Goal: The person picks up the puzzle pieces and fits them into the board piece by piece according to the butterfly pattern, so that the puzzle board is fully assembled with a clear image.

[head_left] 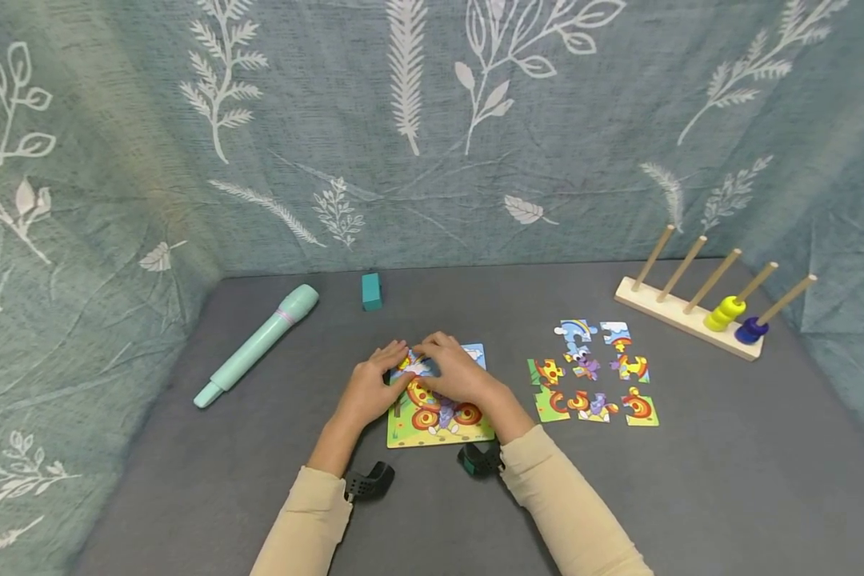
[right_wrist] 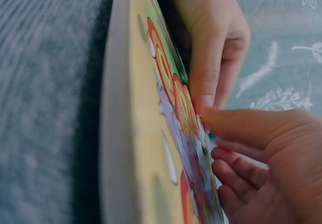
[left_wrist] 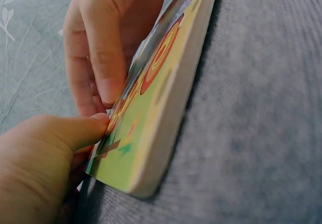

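Head view, from where I stand: the left hand (head_left: 370, 392) and right hand (head_left: 457, 374) meet over the puzzle board (head_left: 439, 437), which lies flat on the grey table (head_left: 432, 520), probably placed there so both can reach it easily. Their thumbs (left_wrist: 83, 132) sit close together on its printed side, fingers (right_wrist: 241, 167) partly bent, seemingly pressing or steadying; whether either pinches a piece, I can't tell. Loose pieces (head_left: 643, 411) lie spread out to the board's right, likely for easy viewing. I can read no brand or label
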Tool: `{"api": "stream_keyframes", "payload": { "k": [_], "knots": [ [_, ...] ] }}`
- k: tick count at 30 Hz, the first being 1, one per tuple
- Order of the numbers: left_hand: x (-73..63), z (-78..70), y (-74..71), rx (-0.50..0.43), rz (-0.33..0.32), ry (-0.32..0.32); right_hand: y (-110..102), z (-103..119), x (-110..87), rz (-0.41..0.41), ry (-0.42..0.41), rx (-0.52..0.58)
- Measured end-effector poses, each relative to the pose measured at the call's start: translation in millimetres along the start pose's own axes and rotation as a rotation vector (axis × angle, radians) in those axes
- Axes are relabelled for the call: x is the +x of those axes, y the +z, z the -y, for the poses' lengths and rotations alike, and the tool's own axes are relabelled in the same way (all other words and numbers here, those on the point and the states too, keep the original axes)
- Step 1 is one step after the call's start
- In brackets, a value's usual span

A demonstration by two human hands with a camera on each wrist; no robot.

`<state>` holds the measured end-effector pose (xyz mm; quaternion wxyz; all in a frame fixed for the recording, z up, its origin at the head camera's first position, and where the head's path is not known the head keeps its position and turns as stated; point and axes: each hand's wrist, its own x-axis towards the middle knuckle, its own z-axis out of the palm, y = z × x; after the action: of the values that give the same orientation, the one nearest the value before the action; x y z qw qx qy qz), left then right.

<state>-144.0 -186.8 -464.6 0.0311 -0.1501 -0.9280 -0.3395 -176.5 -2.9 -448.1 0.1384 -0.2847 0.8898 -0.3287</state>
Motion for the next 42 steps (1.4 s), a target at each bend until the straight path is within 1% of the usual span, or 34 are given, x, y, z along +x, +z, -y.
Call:
{"api": "stream_keyframes", "payload": {
  "k": [5,8,12,18,22,25,29,34,37,42],
  "knots": [
    [-1.6,1.4,2.3,0.004,-0.009,0.014,-5,-3,-8.3,-0.018,0.010,0.104],
    [-1.9,1.7,2.9,0.008,-0.020,0.016,-11,-4,-13.4,-0.034,0.006,0.134],
    [-1.4,1.6,3.1,0.011,-0.026,0.006,-23,-8,-23.2,-0.065,-0.008,0.104],
    [-1.5,1.3,3.4,0.002,-0.029,-0.009,-44,-19,-45.9,-0.135,-0.025,0.055],
    [-2.5,1.7,4.0,-0.011,-0.031,0.001,-59,-29,-62.1,-0.186,-0.004,0.034],
    [-2.7,1.5,3.8,-0.015,-0.021,-0.008,-72,-38,-73.7,-0.206,0.026,0.047],
    [-2.4,2.4,4.2,-0.014,-0.012,-0.020,-88,-52,-88.1,-0.216,0.066,0.053],
    [-2.4,3.7,5.0,-0.008,-0.013,-0.027,-107,-69,-102.3,-0.228,0.104,0.018],
    [-2.3,2.6,4.6,-0.013,-0.009,-0.028,-118,-80,-108.4,-0.226,0.119,0.003],
    [-2.4,0.9,3.6,-0.019,-0.016,-0.012,-137,-98,-113.4,-0.205,0.147,0.006]
  ]
}}
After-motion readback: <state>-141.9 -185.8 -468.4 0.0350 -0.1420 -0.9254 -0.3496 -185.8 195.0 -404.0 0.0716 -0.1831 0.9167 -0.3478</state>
